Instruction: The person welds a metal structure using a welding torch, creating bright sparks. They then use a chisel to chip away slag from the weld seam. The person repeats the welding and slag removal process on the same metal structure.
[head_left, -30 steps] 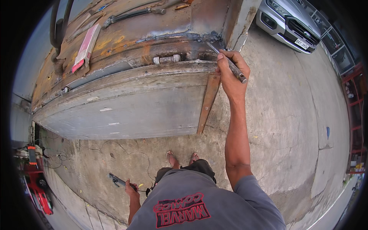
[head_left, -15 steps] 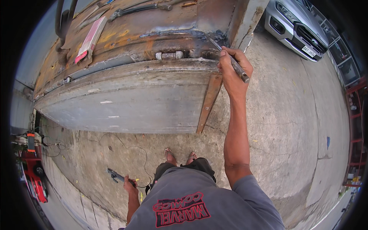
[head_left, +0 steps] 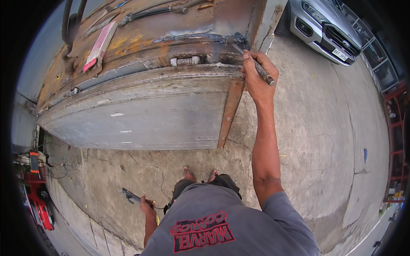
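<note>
The right hand (head_left: 260, 83) is gripping a metal rod (head_left: 264, 74), fingers clamped round it; its long axis is slanting up-left toward a dark weld seam (head_left: 220, 38) (tip contact cannot be told). The left hand (head_left: 147, 204), farther from the seam, is clasping an electrode holder (head_left: 133, 196).

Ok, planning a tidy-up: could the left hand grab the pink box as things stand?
Probably not: the left hand holds a dark clamp-like tool, low and well away from the pink box on the rusty metal.
</note>
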`<state>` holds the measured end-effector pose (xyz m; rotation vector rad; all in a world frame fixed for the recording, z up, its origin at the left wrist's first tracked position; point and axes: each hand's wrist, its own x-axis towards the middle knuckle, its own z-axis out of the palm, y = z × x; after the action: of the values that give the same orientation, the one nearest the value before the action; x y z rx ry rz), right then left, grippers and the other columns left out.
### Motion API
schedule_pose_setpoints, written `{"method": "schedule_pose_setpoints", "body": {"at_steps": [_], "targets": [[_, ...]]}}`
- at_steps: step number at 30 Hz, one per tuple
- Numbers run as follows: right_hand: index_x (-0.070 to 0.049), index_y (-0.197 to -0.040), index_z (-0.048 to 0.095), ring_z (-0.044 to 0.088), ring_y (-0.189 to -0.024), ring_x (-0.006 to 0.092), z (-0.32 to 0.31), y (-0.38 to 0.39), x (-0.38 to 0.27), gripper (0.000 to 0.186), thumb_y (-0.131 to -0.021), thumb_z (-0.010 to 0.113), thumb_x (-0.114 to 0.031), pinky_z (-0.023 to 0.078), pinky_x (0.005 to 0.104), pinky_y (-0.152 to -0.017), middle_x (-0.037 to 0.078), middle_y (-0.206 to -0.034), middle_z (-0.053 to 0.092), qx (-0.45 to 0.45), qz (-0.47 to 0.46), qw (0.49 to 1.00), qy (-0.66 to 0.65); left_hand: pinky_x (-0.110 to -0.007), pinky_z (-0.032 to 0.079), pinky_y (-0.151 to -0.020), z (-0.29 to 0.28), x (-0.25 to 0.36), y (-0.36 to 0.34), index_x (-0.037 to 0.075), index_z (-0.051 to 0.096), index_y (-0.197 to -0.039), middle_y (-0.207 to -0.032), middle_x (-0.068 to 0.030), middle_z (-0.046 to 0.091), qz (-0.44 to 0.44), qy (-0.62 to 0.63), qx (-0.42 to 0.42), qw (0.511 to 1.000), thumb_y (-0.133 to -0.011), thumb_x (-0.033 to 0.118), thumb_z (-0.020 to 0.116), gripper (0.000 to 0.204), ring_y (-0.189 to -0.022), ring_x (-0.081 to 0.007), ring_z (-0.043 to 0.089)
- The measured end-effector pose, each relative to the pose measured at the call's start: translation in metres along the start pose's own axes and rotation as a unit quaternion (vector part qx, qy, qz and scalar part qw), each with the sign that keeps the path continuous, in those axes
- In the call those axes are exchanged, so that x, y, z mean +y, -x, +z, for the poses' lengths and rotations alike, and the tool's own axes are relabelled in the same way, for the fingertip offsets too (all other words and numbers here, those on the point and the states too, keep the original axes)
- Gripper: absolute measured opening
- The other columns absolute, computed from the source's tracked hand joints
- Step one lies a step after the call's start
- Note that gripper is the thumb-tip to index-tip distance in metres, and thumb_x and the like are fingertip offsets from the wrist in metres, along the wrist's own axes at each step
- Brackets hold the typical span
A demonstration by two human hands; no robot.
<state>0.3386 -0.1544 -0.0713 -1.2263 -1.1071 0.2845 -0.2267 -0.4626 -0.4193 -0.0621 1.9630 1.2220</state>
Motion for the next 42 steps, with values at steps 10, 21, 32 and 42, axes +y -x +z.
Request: {"method": "schedule_pose_setpoints", "body": {"at_steps": [10,21,32,42], "targets": [[0.003,-0.098,0.078,0.067,-0.07,0.0158,0.005,0.003,0.008,0.019,-0.098,0.072,-0.015,0.053,0.0338,-0.068,0.011,-0.077,0.072,0.023,-0.09,0.996,0.011,-0.032,0.041,-0.042,0.002,0.003,-0.003,0.013,0.055,-0.075,-0.063,-0.0082,0.062,0.026,0.008,-0.016,1.0,-0.092,0.047,0.079,0.045,-0.046,-0.0191,0.057],[0.006,-0.097,0.076,0.073,-0.081,0.025,-0.005,0.007,-0.004,0.017,-0.096,0.072,-0.011,0.057,0.0372,-0.077,0.017,-0.089,0.076,0.043,-0.09,0.995,0.015,-0.03,0.041,-0.043,-0.007,-0.005,0.001,0.014,0.054,-0.075,-0.062,-0.0078,0.062,0.008,0.016,-0.014,1.0,-0.092,0.049,0.078,0.046,-0.047,-0.019,0.057],[0.004,-0.102,0.079,0.072,-0.073,0.0201,-0.01,0.01,0.002,0.018,-0.099,0.071,-0.012,0.056,0.0348,-0.069,0.014,-0.086,0.076,0.051,-0.072,0.996,0.007,-0.031,0.042,-0.042,-0.008,-0.01,0.004,0.014,0.054,-0.075,-0.063,-0.0077,0.062,0.004,0.008,-0.006,1.0,-0.091,0.049,0.079,0.046,-0.047,-0.0189,0.057],[0.003,-0.107,0.08,0.072,-0.075,0.0167,0.011,0.004,-0.004,0.021,-0.1,0.071,-0.015,0.056,0.0332,-0.072,0.013,-0.087,0.078,0.058,-0.071,0.995,-0.027,-0.031,0.041,-0.041,-0.011,-0.007,0.004,0.013,0.054,-0.078,-0.063,-0.0077,0.061,0.002,0.016,-0.009,1.0,-0.092,0.049,0.079,0.046,-0.046,-0.0186,0.055]]}}
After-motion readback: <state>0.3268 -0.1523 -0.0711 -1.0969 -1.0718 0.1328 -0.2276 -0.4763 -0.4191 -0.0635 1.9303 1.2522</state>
